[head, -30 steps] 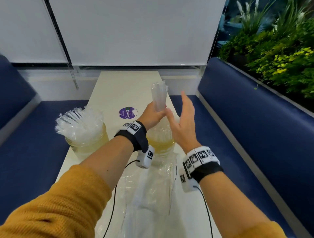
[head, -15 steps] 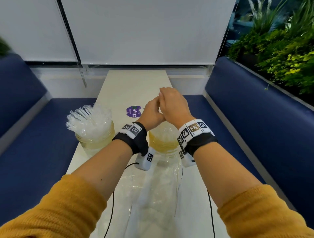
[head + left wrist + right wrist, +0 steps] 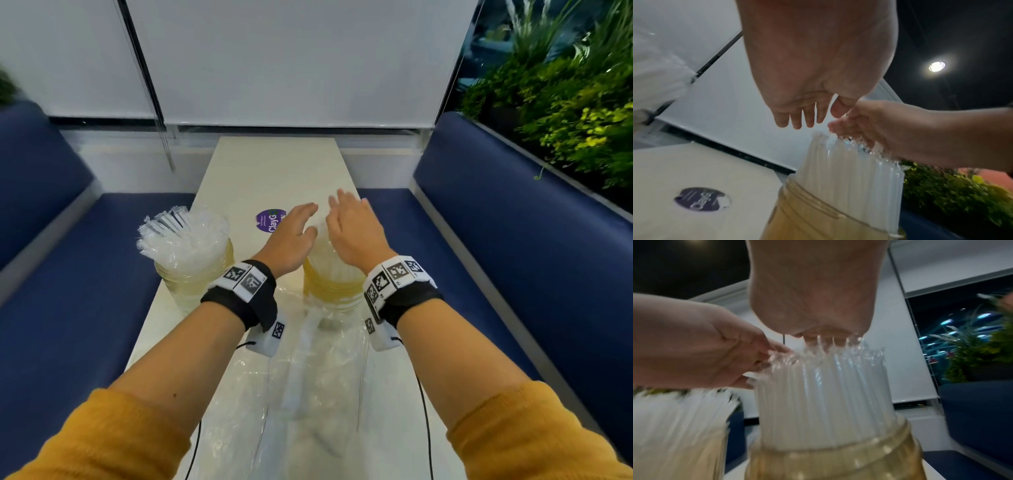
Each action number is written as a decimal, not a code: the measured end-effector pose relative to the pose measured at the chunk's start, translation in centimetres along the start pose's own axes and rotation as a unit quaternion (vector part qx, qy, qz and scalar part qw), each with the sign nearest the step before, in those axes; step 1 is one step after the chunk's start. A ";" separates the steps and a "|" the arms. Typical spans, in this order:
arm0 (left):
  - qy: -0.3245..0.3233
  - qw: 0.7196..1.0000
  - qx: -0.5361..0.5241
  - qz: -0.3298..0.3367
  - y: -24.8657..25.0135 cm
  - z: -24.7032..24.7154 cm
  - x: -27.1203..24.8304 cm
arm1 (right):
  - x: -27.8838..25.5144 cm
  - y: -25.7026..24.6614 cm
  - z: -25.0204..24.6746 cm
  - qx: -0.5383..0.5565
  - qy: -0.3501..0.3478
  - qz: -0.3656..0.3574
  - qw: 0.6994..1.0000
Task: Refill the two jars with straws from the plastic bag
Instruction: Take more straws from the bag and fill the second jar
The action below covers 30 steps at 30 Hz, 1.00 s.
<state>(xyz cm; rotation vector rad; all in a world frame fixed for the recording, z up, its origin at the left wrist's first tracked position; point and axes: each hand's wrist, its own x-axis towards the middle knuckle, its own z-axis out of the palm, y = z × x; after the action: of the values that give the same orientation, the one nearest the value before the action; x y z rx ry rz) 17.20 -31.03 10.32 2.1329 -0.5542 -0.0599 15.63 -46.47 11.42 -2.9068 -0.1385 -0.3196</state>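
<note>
Two yellowish clear jars stand on the narrow white table (image 3: 274, 164). The left jar (image 3: 191, 284) is packed with wrapped clear straws (image 3: 181, 236). The right jar (image 3: 330, 291) also holds a bunch of upright straws (image 3: 822, 394). My left hand (image 3: 294, 233) and right hand (image 3: 354, 229) hover side by side over that bunch, fingers straight. In the right wrist view my right palm touches the straw tips, and the left hand's fingers (image 3: 766, 353) touch them from the side. The crumpled clear plastic bag (image 3: 308, 394) lies flat on the table in front of the jars.
A round purple sticker (image 3: 270, 220) is on the table behind my hands. Blue bench seats (image 3: 479, 274) run along both sides. Green plants (image 3: 565, 113) fill the far right, and a white blind hangs behind the table.
A second ago my left hand held a bundle of straws upright above the right jar. The bundle now stands in the jar, and both hands have opened over its top.
</note>
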 end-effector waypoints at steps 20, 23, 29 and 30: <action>-0.111 0.990 0.082 0.021 0.0 1.8 0.0 | -0.8 2.5 1.7 -0.043 -0.042 0.017 0.998; 0.011 0.995 0.057 0.078 1.8 -1.0 -1.6 | -1.2 2.1 -2.1 -0.019 0.064 0.042 0.997; 0.163 0.980 0.109 -0.038 -0.8 -4.4 -7.7 | -7.5 3.2 -5.3 -0.003 -0.003 0.258 0.966; 0.155 0.977 0.126 -0.080 -2.2 -4.0 -8.6 | -8.7 3.3 -4.2 -0.002 -0.059 0.285 0.957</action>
<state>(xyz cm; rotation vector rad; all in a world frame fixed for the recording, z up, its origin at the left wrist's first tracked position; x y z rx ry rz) 11.28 -23.35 9.59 2.3689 -0.2143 0.2637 6.73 -51.18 12.82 -2.8040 0.6704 -0.0453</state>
